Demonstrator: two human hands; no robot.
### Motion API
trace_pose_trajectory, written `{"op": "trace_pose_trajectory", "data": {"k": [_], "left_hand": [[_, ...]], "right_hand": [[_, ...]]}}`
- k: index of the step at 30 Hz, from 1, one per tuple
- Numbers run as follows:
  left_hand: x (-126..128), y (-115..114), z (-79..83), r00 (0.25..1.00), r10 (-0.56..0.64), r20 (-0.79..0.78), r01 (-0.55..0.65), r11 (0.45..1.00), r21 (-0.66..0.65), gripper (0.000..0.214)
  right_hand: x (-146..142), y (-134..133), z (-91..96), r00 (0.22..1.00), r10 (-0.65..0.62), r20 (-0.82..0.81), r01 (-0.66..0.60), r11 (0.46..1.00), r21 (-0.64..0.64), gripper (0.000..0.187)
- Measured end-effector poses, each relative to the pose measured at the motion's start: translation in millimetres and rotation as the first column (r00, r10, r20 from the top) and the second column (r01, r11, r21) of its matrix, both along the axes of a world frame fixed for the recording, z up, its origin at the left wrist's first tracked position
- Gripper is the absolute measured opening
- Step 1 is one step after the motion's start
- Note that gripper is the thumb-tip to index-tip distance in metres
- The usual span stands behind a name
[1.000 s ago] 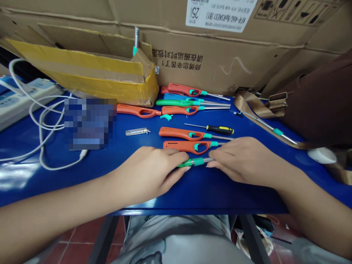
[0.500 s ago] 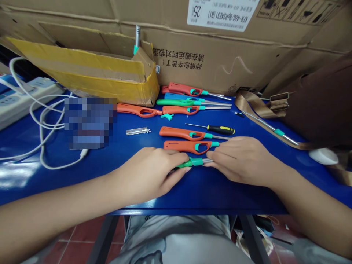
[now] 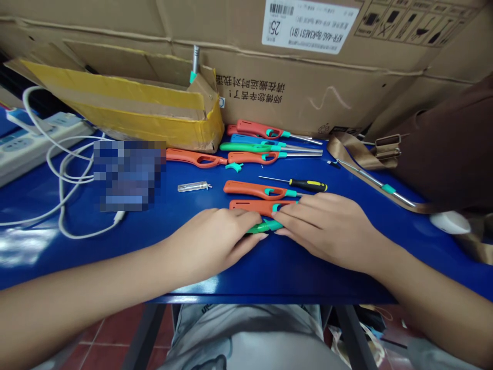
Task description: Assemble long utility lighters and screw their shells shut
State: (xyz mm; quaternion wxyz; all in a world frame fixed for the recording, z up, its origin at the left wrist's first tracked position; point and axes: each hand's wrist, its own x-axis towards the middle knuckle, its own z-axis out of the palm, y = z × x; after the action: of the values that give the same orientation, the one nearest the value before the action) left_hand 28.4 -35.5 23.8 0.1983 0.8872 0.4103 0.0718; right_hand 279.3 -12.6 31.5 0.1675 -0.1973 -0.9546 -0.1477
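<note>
Both of my hands meet on a green long-nosed lighter (image 3: 265,226) lying near the front of the blue table (image 3: 300,267). My left hand (image 3: 213,241) is closed over its handle. My right hand (image 3: 323,226) is closed over its teal collar and metal tube, which are hidden under the fingers. Just behind the hands lie two orange lighters (image 3: 254,205), (image 3: 258,189), and a black and yellow screwdriver (image 3: 304,184).
A row of orange, blue and green lighters (image 3: 265,144) lies by the big cardboard box (image 3: 292,77). An open yellow-taped box (image 3: 146,113) stands at back left, with a power strip (image 3: 31,141) and white cables (image 3: 65,205). A brown bag (image 3: 447,149) sits right.
My right hand has slid left along the green lighter, covering the teal collar and metal tube that showed before. My left hand has stayed put.
</note>
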Motion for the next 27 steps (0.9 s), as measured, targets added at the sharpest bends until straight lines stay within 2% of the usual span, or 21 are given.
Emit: {"op": "trace_pose_trajectory", "data": {"k": [5,12,16,21,24,27], "left_hand": [[3,-1,-0.1,0.984,-0.006,0.176,0.033,0.987,-0.156,0.025],[6,-3,-2.8,0.966,0.070,0.247,0.010,0.952,-0.306,0.022],[8,-8,-3.2,0.984,0.066,0.165,-0.010,0.946,-0.323,0.028],[10,-13,-0.8,0.993,0.051,0.111,-0.021,0.967,-0.254,0.022],[9,-13,0.2,0.986,0.030,0.162,0.019,0.956,-0.293,0.018],[8,-11,0.2,0.966,0.035,0.256,0.066,0.924,-0.377,0.017]], "right_hand": [[-9,-5,-3.8,0.994,0.078,-0.072,-0.081,0.996,-0.031,0.040],[-13,-7,-14.7,0.990,0.121,-0.076,-0.123,0.992,-0.033,0.037],[-15,-9,-18.6,0.990,0.142,-0.017,-0.143,0.988,-0.061,0.043],[-18,-13,-20.7,0.991,0.130,0.021,-0.125,0.981,-0.150,0.044],[-19,-15,-22.0,0.990,0.141,-0.026,-0.144,0.972,-0.185,0.039],[-18,-18,-23.1,0.984,0.166,-0.057,-0.173,0.972,-0.161,0.032]]}}
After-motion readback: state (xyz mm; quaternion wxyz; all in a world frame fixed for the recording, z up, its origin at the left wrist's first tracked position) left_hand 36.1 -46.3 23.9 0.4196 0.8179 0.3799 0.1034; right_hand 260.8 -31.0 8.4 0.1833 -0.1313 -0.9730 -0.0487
